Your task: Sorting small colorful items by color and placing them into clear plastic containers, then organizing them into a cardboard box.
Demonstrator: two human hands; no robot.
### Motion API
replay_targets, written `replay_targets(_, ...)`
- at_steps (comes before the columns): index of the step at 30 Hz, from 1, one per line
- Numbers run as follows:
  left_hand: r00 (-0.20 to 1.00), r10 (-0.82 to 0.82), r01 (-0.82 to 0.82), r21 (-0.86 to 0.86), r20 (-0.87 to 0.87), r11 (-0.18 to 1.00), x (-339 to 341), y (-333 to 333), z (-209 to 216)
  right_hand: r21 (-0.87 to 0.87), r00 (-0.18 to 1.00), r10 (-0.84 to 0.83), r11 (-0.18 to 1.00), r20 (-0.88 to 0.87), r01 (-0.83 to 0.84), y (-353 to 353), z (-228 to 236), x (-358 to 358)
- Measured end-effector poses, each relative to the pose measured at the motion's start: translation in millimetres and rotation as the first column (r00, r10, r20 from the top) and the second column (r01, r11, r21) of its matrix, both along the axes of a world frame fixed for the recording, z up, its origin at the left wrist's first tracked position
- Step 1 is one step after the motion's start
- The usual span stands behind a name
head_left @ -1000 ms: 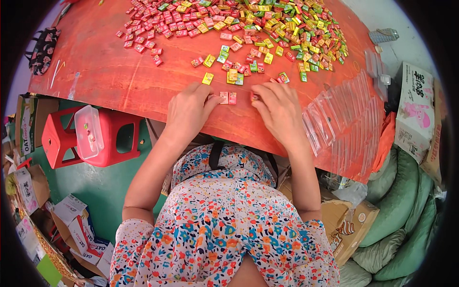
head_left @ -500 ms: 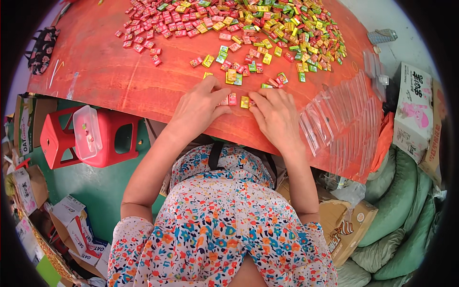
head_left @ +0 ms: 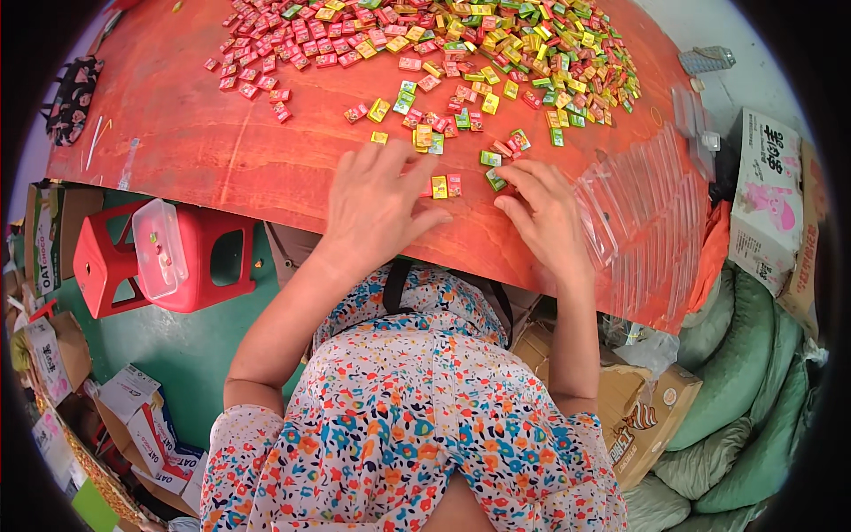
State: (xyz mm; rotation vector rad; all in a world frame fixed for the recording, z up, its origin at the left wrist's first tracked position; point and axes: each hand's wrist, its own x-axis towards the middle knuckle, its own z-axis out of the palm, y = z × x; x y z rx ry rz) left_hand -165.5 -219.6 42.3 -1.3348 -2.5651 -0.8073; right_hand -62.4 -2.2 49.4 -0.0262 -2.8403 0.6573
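My left hand hovers over the near part of the red table, open, thumb and fingers spread. Beside its fingers lies a short row of small box-shaped packets, with a yellow packet and a pink-red packet showing; the rest of the row is hidden by the hand. My right hand is open too, its index fingertip at a green packet and its thumb apart from it. Another green packet lies just beyond. Farther off, a small group includes an orange-yellow packet.
A large heap of red, yellow and green packets covers the far side of the table. Clear plastic strips lie at the right. A red stool bearing a clear tub stands left; cartons stand right.
My left hand has lifted and opened beside the row. My right hand has moved right, off the row to the green packet, leaving a yellow and a pink-red packet together.
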Motion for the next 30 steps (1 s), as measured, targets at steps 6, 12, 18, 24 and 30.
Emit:
replay_targets(6,0.995,-0.096,0.096,0.002,0.004,0.995,3,25,-18,0.115,0.998,0.006,0.993,-0.066,0.001,-9,-12,-3)
replay_targets(12,0.997,-0.072,0.070,0.075,0.026,0.995,3,8,-15,0.088,0.998,0.019,0.996,-0.067,-0.013,-29,-12,-9)
replay_targets(18,0.988,0.026,-0.036,0.065,0.154,0.997,-7,-44,-7,0.138,0.994,0.081,0.988,-0.074,-0.071,-27,-6,-14)
replay_targets(24,0.968,0.075,-0.096,0.078,0.240,0.992,-5,-63,-9,0.055,0.992,0.062,0.997,-0.106,-0.056,-33,-1,-26)
replay_targets(30,0.950,0.138,-0.178,0.122,0.279,0.977,-11,-77,-3,-0.001,0.936,0.218,0.974,-0.278,-0.227,-90,-7,-52)
